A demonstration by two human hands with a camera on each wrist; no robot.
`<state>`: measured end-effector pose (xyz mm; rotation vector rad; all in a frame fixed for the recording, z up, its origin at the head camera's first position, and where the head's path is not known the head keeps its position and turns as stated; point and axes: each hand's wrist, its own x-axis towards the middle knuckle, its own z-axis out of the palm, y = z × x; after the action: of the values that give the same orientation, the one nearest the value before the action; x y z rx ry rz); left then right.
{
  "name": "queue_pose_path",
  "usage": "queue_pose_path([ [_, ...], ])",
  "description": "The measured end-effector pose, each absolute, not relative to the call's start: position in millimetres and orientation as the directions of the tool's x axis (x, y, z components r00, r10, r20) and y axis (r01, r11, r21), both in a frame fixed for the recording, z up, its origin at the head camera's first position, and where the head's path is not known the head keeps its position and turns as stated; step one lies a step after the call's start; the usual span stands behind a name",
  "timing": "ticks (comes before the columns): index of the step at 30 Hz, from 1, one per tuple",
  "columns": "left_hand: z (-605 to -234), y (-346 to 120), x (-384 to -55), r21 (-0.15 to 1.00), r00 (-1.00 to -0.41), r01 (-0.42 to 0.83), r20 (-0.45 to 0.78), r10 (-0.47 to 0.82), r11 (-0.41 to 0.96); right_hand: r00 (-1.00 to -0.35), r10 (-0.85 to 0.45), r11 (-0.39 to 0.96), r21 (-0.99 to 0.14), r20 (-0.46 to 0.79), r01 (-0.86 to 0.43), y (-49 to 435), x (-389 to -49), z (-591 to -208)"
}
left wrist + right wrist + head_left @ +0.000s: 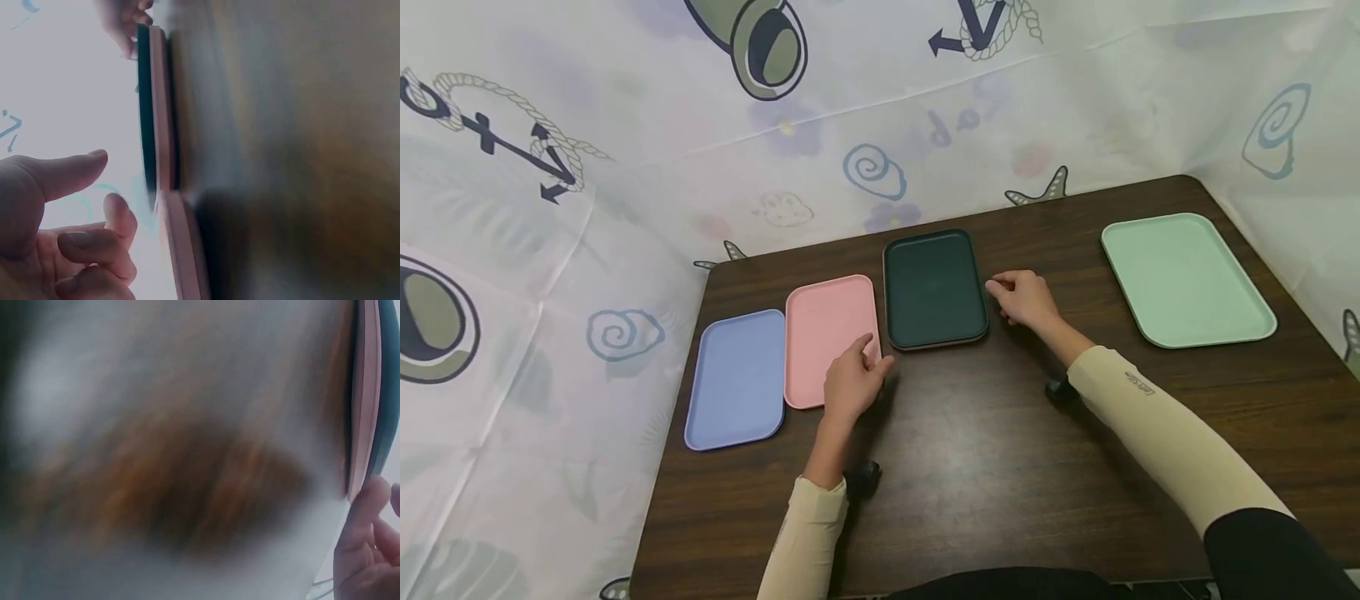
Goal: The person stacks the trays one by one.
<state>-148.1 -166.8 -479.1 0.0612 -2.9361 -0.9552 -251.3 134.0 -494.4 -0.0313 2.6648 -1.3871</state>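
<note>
In the head view, a dark green tray [934,287] lies near the table's back edge. Both wrist views show a pink layer [161,106] directly beneath it, like a second tray in a stack. My right hand [1024,298] is at the stack's right edge, fingers bent and gripping nothing; whether the fingertips touch the rim I cannot tell. Over the right edge of a separate pink tray [829,333] hovers my left hand [854,379], its fingers loosely bent and holding nothing. A blue tray [735,379] sits left of the pink one.
A larger light green tray [1187,279] lies at the right of the dark wooden table [970,467]. Patterned white cloth [820,158] hangs behind the table and at its sides. Dark devices [862,479] sit at both wrists.
</note>
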Motion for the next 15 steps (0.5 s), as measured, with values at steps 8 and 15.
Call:
queue_pose_path([
  [8, -471, -224, -72, 0.603, -0.976, -0.145, 0.042, -0.213, 0.784, -0.982, -0.160, 0.591, -0.787, 0.103, -0.179, 115, -237, -480],
  [15, -477, -268, -50, 0.596, -0.927, -0.335, -0.073, -0.367, 0.730, -0.899, -0.437, 0.528, -0.810, -0.002, -0.255, 54, -210, -468],
])
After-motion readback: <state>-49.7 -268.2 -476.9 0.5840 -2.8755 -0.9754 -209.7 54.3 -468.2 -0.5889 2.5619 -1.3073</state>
